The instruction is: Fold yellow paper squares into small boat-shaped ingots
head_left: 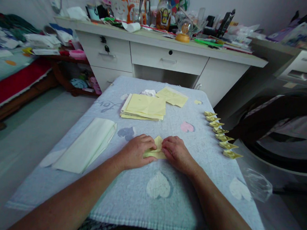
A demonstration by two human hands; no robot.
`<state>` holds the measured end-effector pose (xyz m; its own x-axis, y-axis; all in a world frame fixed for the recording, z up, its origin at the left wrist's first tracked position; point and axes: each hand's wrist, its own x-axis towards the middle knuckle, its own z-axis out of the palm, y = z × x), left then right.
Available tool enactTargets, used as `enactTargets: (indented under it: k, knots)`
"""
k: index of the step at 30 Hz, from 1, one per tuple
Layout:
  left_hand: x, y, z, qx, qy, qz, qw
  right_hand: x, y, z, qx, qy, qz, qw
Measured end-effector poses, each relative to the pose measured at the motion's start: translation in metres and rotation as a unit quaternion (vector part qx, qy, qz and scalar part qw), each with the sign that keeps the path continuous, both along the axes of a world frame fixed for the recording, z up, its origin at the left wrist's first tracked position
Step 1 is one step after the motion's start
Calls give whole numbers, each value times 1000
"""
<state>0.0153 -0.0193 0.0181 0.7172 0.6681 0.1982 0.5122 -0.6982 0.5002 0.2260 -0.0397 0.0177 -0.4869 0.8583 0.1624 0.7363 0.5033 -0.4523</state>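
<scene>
A small folded yellow paper [157,152] lies on the cloth-covered table [123,206], with a pointed peak at its far side. My left hand [139,151] grips its left part, fingers curled and thumb along the near edge. On the right side my right hand [178,153] pinches the paper between thumb and fingers. Beyond my hands is a stack of yellow sheets [145,107], and more yellow sheets [173,96] lie behind it to the right. The fingertips partly cover the folded paper.
Several folded yellow paper pieces [223,138] line the table's right edge. A folded pale sheet [86,146] lies at the left, and crumpled white tissue [148,92] sits behind the stack. A white desk [169,60] stands beyond, with a washing machine [304,75] at the right.
</scene>
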Motion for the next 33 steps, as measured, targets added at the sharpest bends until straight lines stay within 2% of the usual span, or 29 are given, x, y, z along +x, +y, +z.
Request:
enactTargets:
  k: [9,16,25,33]
  knots:
    - [2,3,-8,12,-3,28,1000,5,3,-1,-24,23,-2,999]
    - [0,3,-8,11,13,71,997,8,5,-6,-21,11,-39,999]
    - [-4,6,-14,37,35,134,990,12,9,-9,-44,-5,-90,995]
    - [-4,6,-14,34,57,155,986,14,10,-12,-43,-15,-116,992]
